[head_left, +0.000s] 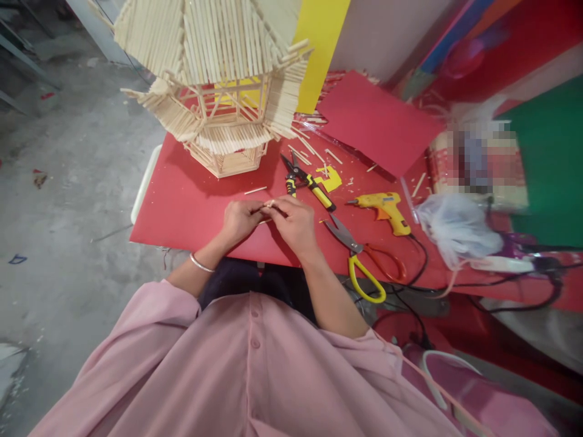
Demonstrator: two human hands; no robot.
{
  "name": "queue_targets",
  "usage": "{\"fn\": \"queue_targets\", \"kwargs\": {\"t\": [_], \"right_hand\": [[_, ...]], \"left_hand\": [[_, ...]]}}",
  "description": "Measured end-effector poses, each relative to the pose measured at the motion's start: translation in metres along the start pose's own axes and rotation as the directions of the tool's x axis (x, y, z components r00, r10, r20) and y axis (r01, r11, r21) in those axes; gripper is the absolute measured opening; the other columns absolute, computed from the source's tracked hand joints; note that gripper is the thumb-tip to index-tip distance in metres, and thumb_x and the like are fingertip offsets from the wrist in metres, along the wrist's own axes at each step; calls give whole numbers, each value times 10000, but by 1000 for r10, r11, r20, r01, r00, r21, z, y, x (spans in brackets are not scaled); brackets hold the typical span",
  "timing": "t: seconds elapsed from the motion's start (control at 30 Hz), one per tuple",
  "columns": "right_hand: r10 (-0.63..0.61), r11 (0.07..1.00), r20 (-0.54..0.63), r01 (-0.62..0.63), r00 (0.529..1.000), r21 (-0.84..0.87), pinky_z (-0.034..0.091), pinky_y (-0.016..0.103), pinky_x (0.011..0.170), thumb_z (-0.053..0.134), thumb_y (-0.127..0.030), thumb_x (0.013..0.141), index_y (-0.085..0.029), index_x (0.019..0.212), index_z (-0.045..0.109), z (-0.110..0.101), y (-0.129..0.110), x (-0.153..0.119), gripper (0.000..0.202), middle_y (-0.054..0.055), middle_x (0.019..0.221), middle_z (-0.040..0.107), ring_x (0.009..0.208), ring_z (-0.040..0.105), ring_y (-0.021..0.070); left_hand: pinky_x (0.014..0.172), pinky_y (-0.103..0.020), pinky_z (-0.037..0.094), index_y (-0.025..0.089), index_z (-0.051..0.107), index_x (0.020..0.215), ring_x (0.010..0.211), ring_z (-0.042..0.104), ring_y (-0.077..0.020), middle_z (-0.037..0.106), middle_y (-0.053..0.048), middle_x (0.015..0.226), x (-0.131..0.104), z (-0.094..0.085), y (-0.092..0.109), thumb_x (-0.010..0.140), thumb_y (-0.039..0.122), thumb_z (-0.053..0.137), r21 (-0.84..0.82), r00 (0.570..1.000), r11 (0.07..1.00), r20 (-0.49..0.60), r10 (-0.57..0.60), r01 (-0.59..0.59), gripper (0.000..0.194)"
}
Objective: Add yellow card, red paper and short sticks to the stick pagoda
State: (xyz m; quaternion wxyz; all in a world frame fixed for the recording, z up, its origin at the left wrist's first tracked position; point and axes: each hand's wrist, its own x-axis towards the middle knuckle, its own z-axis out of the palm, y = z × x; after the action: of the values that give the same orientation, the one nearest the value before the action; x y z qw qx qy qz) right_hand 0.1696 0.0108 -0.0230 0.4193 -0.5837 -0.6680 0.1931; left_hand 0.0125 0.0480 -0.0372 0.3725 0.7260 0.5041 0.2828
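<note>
Near the front edge of the red tabletop (182,206), my left hand (241,220) and my right hand (294,223) meet with fingertips pinched together. Between them is a small pale piece (270,204), mostly covered by the fingers, so its exact kind is unclear. One loose wooden stick (255,190) lies just beyond the hands. Behind stands a tiered pagoda model (223,42) built of thin wooden sticks. Pliers-like cutters (314,182) with black and yellow handles lie open beyond my right hand. Scissors (348,233) with one yellow and one orange handle lie to its right.
A yellow glue gun (385,209) lies on the right, its black cord (426,261) trailing over the table edge. Red card (378,121) covers scattered sticks at the back. A clear plastic bag (455,224) sits at far right. A yellow scrap (331,179) lies beside the cutters.
</note>
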Motion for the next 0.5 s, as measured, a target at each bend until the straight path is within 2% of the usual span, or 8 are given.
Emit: {"fn": "queue_targets", "kwargs": {"t": [0.2, 0.33, 0.43, 0.5], "right_hand": [[40, 999, -40, -41, 998, -14, 559, 337, 851, 637, -350, 941, -241, 914, 795, 6, -3, -3, 194, 47, 926, 777, 884, 721, 200], [40, 998, 26, -39, 999, -41, 552, 327, 855, 573, -404, 973, -235, 975, 790, -3, -2, -2, 275, 54, 966, 767, 896, 712, 191], [81, 966, 35, -70, 996, -249, 516, 391, 959, 527, -520, 972, -212, 1199, 732, -25, 1, 4, 434, 113, 1148, 733, 1064, 670, 248], [191, 860, -12, -173, 982, -480, 455, 500, 1031, 570, -608, 913, -135, 1355, 626, -38, 3, 10, 650, 209, 1282, 664, 1207, 594, 350]], "left_hand": [[531, -218, 287, 152, 747, 684, 579, 492, -103, 571, 24, 570, 0, 1, 2, 838, 281, 655, 2, 999, 999, -30, -35, 36, 222], [535, -214, 311, 155, 783, 735, 567, 515, -105, 608, 17, 568, -1, 4, 0, 827, 280, 676, -15, 998, 1000, -56, -25, 25, 189], [556, -218, 368, 169, 806, 798, 597, 570, -120, 693, -4, 641, 0, 6, -3, 817, 299, 705, -92, 996, 995, -75, -50, 43, 166], [573, -226, 393, 171, 809, 799, 609, 591, -127, 718, -10, 670, 2, 7, -4, 811, 289, 711, -119, 995, 992, -81, -57, 47, 153]]}}
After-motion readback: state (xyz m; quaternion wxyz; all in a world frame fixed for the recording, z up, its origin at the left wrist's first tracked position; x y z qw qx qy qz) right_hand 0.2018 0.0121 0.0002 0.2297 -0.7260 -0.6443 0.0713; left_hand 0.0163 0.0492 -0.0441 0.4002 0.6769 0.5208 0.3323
